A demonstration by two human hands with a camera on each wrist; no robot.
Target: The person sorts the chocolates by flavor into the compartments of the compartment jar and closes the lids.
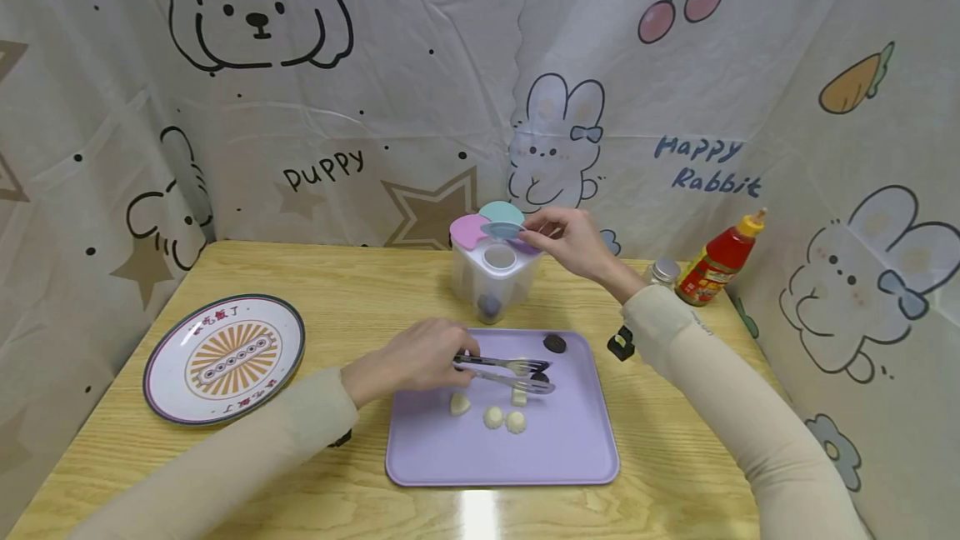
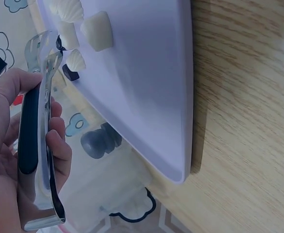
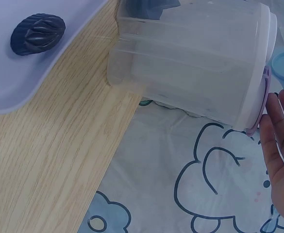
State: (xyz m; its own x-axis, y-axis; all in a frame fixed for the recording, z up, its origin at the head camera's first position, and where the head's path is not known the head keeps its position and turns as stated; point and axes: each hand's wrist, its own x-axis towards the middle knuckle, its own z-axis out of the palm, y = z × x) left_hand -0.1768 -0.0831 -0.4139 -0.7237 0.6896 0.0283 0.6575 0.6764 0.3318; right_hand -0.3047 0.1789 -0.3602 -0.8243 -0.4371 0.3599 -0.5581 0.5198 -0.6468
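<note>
My left hand [image 1: 420, 354] grips metal tongs [image 2: 31, 128] with dark handles. Their slotted ends [image 1: 534, 387] hang over a purple tray [image 1: 502, 461], apart from each other. On the tray lie several small white pieces [image 1: 493, 417], some shell-shaped, and a few dark ones [image 1: 555, 343], one ridged in the right wrist view. Behind the tray stands a clear container [image 1: 468, 282] with coloured flip lids. At its top, my right hand [image 1: 572, 242] pinches the raised light-blue lid [image 1: 501, 230] beside a round opening. Dark pieces [image 2: 97, 143] lie at the container's bottom.
A white patterned plate [image 1: 223, 407] lies on the left of the wooden table. Back right, a red sauce bottle [image 1: 716, 265] stands near a small silver-capped jar [image 1: 663, 272]. Printed cloth [image 1: 420, 107] hangs behind the table and at its sides.
</note>
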